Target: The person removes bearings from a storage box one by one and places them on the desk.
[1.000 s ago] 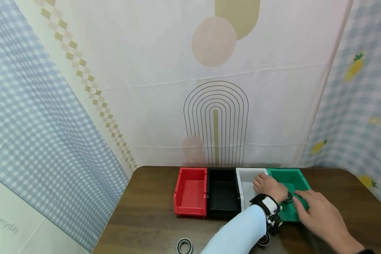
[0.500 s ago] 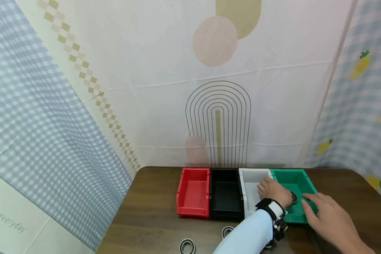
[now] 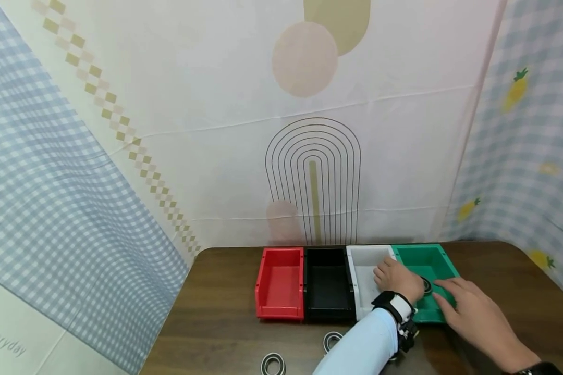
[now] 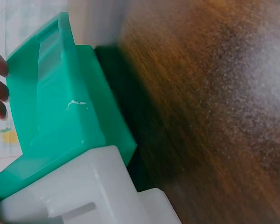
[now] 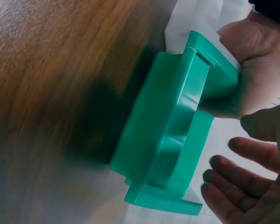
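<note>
My left hand (image 3: 400, 280) lies over the shared edge of the white bin (image 3: 365, 291) and the green bin (image 3: 433, 260), some fingers bent toward the white side. Against its right side, over the green bin, shows a ball bearing (image 3: 426, 285); whether the hidden fingers hold it I cannot tell. My right hand (image 3: 480, 317) hovers at the green bin's right side, thumb and fingers apart. In the right wrist view, those loosely bent fingers (image 5: 240, 186) hold nothing beside the green bin (image 5: 177, 135). The left wrist view shows the green bin (image 4: 60, 107) beside the white one (image 4: 84, 186).
A red bin (image 3: 281, 286) and a black bin (image 3: 329, 286) continue the row leftward. On the brown wooden table (image 3: 216, 312) in front lie a bearing (image 3: 273, 363) and another bearing (image 3: 331, 339), partly covered by the left sleeve. Patterned cloth (image 3: 234, 156) hangs behind.
The head view shifts slightly sideways. Both hands keep nearly the same place at the white and green bins. One bearing in front of the bins has come into sight beside the left sleeve.
</note>
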The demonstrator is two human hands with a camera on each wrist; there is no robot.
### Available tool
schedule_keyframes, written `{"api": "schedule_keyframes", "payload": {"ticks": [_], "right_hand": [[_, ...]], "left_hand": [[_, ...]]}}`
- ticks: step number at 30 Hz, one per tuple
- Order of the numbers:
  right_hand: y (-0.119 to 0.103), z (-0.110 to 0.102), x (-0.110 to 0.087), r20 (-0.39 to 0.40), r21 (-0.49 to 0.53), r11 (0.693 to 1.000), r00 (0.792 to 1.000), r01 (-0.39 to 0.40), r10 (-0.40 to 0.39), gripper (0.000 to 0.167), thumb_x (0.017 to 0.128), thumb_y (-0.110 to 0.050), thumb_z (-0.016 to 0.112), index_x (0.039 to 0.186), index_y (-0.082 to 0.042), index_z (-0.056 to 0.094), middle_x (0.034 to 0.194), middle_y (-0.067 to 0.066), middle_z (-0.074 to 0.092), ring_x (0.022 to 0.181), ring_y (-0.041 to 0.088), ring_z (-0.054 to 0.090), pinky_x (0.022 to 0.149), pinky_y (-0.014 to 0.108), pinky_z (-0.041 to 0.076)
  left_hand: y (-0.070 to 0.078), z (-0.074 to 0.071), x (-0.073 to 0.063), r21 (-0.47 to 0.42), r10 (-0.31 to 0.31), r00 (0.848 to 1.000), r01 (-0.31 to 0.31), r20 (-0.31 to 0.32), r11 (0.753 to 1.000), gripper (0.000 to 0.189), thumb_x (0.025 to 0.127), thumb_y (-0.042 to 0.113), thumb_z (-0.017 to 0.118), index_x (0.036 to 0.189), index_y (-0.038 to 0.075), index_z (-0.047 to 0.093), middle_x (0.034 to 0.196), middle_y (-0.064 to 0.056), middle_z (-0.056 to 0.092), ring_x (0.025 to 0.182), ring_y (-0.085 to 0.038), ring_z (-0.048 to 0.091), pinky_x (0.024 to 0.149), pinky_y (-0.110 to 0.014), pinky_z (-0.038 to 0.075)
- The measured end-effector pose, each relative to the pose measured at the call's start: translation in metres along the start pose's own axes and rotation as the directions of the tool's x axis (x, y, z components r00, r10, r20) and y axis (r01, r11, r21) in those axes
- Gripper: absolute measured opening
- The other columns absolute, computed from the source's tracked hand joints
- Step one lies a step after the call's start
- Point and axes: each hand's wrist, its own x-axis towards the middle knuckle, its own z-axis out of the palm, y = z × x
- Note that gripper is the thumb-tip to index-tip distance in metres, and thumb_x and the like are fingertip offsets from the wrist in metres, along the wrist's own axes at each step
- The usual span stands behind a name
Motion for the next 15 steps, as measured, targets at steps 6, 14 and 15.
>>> {"api": "schedule_keyframes", "payload": {"ticks": [6,14,15], "right_hand": [[0.001,0.004,0.010,0.047,-0.024,1.000,0.999,0.018,-0.017,0.037,0.097,-0.019,0.076,0.123,0.008,0.073,0.125,0.032,0.071,0.117,0.054,0.066,0.094,0.069,0.054],[-0.001,0.014,0.032,0.222,-0.047,0.999,0.975,0.000,0.010,0.046,0.098,-0.019,0.073,0.133,0.011,0.067,0.136,0.045,0.060,0.126,0.066,0.056,0.097,0.074,0.050],[-0.001,0.016,0.035,0.256,-0.042,0.999,0.967,-0.010,0.021,0.048,0.098,-0.018,0.071,0.136,0.010,0.065,0.138,0.046,0.058,0.128,0.067,0.053,0.098,0.075,0.049]], "left_hand": [[0.002,-0.002,0.000,-0.007,0.000,1.000,0.000,0.008,1.000,0.045,0.086,0.031,0.082,0.117,0.008,0.058,0.110,-0.009,0.060,0.102,-0.023,0.049,0.098,-0.038,0.045],[-0.001,-0.008,0.002,0.023,-0.001,1.000,0.000,0.013,1.000,0.041,0.090,0.031,0.077,0.118,0.009,0.057,0.110,-0.009,0.060,0.102,-0.023,0.048,0.101,-0.036,0.044],[-0.002,-0.009,0.002,0.024,0.002,1.000,-0.002,0.016,1.000,0.040,0.090,0.031,0.077,0.118,0.009,0.057,0.110,-0.009,0.060,0.101,-0.023,0.048,0.100,-0.036,0.044]]}}
